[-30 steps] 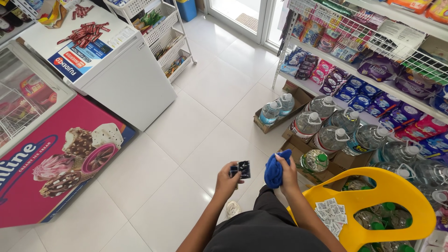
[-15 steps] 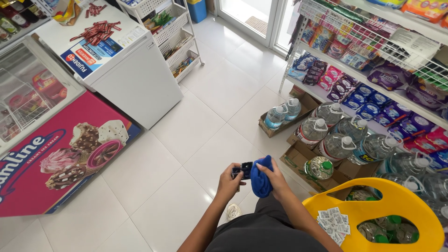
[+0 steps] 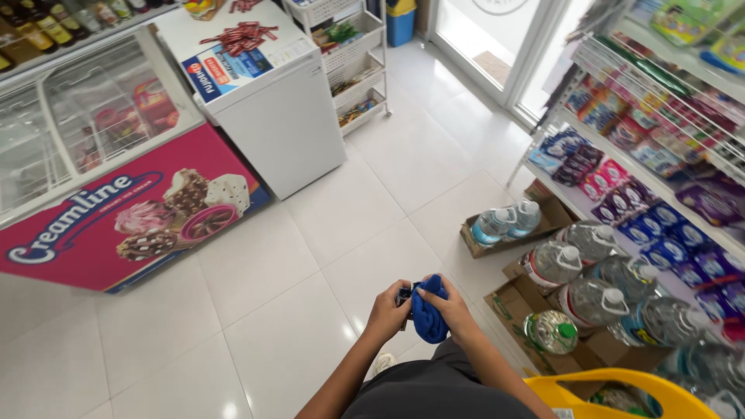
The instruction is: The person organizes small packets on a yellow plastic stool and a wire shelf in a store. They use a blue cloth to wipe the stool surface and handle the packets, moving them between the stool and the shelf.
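Head view: my left hand (image 3: 388,312) grips a small dark packet (image 3: 404,295) while my right hand (image 3: 450,309) presses a bunched blue cloth (image 3: 427,316) against it, so I judge I'm mid-wipe; next calls for turning the packet. Bottles (image 3: 590,268) and a yellow basket (image 3: 613,388) crowd my right; open floor (image 3: 295,256) lies left.

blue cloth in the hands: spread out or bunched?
Bunched. The blue cloth is a rounded wad in the right hand, pressed against the dark packet in the left hand.

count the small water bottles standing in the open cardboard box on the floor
2 show. Both small water bottles stand side by side in the cardboard box below the shelves: one on the left, one on the right. Others may be hidden behind them.
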